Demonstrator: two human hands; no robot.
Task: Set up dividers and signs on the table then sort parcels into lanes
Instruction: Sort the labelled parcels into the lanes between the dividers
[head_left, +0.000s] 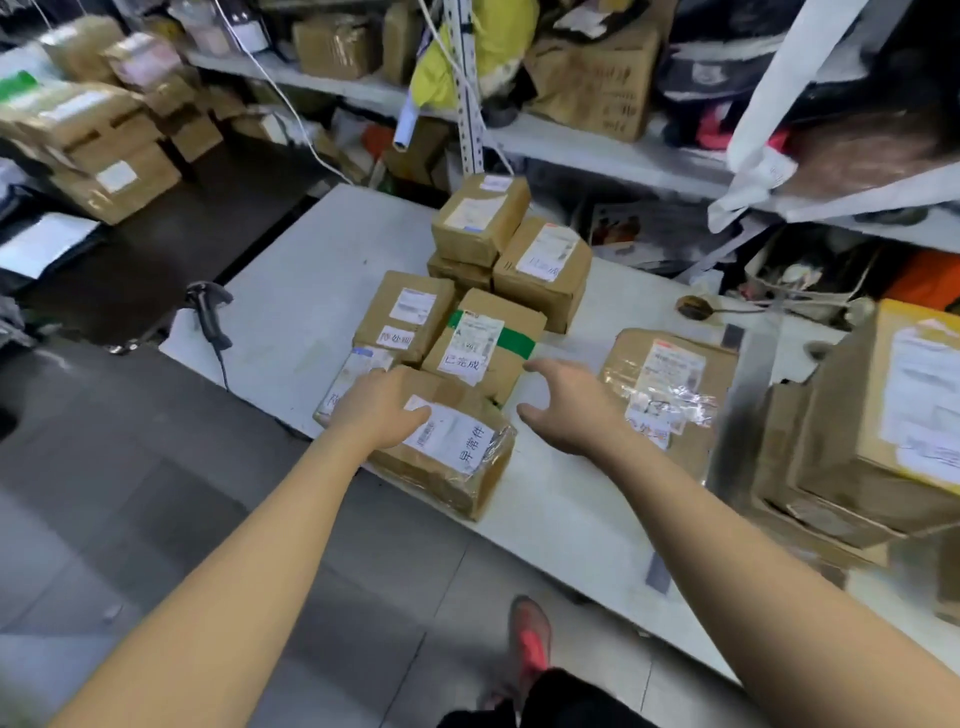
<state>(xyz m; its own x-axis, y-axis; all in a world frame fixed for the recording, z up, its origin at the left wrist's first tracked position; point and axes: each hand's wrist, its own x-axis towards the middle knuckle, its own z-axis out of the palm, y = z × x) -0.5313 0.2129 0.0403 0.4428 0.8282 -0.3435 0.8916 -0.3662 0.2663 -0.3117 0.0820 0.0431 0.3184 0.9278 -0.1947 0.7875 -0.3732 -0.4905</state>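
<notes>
Several brown cardboard parcels with white labels lie clustered on the white table (291, 312). My left hand (379, 410) rests flat on top of the nearest taped parcel (457, 467), which overhangs the table's front edge. My right hand (566, 405) hovers open with spread fingers just right of that parcel, touching nothing. Behind them sit a parcel with green tape (483, 343), a parcel with a handwritten sticker (408, 317) and a stack of three parcels (509, 249). A flat plastic-wrapped parcel (670, 389) lies to the right.
A black barcode scanner (210, 312) stands at the table's left edge with its cable hanging down. Large cartons (883, 415) crowd the table's right end. Shelves full of boxes and bags (597, 78) line the back. A foot in a red shoe (530, 644) stands on the grey floor.
</notes>
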